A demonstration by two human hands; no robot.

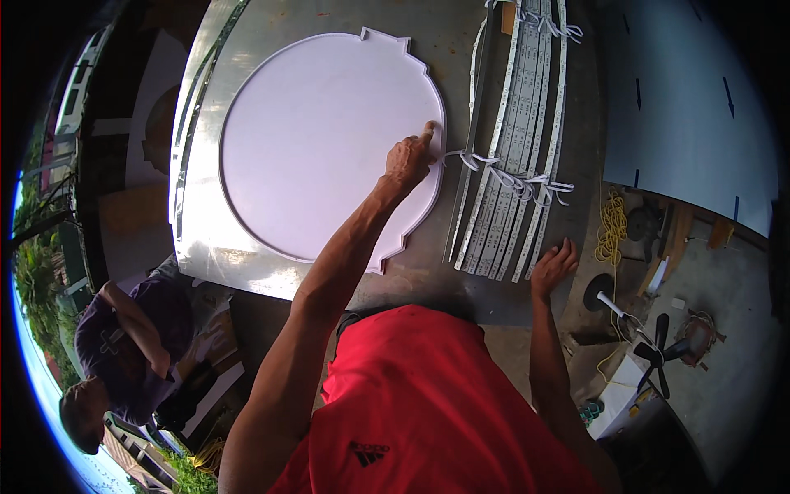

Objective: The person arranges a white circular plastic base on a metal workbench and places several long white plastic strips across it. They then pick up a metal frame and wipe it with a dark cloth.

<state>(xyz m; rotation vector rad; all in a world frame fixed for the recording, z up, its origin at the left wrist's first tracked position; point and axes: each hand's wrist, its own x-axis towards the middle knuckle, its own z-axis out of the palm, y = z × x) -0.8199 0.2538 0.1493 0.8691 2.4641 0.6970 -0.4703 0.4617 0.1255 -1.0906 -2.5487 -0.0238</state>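
Note:
A large round white panel (321, 140) with a raised rim and stepped tabs at its upper and lower right lies on a metal table (197, 239). My left hand (409, 158) rests over the panel's right side, one finger stretched toward the rim and the others curled in; nothing shows in it. Beside the panel lies a row of long, narrow white strips (510, 148) with small dark marks, like LED strips, tied with white cords (514, 183). Near the lower right end of these strips, my right hand (556, 262) lies on the table with its fingers spread.
At the lower left a person (136, 354) in a dark shirt has their arms folded. To the right are a pale blue sheet (691, 99), a coil of yellow cord (611, 226) and a dark-bladed fan (661, 351). A thin dark bar (473, 140) runs between panel and strips.

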